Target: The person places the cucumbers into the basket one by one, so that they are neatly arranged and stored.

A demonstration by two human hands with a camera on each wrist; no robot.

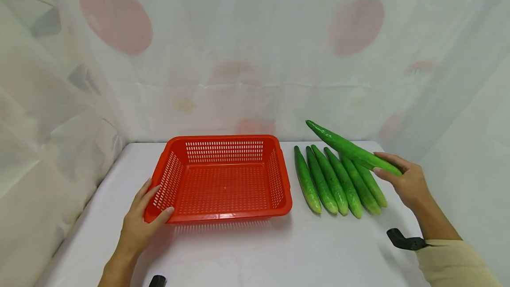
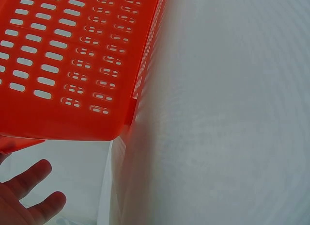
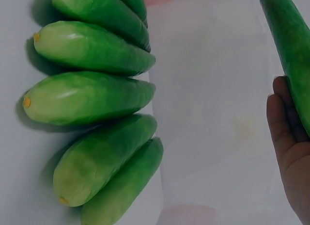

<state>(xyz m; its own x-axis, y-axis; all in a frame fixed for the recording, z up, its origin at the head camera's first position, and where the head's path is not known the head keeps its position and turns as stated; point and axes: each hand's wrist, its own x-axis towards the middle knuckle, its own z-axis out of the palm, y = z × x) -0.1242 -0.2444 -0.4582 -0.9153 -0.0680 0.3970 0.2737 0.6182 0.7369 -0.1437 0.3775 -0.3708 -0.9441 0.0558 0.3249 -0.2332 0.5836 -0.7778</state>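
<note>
My right hand [image 1: 406, 180] grips the lower end of a long green cucumber [image 1: 350, 149], holding it tilted above the right part of a row of cucumbers [image 1: 327, 181]. In the right wrist view the held cucumber [image 3: 290, 55] rises from the hand [image 3: 293, 147], partly cut off by the frame. A red perforated basket [image 1: 219, 216] stands left of the row, with nothing in it. Against its front left corner rests my left hand [image 1: 139, 223], fingers spread and fairly straight. The left wrist view shows two extended fingers of this hand [image 2: 24, 200] below the basket [image 2: 58, 123].
The white table [image 1: 255, 251] carries the basket and the cucumber row, which lies side by side near the back right. A pale patterned sheet [image 1: 255, 65] hangs behind the table, with more sheeting along both sides. Black pieces show near both wrists.
</note>
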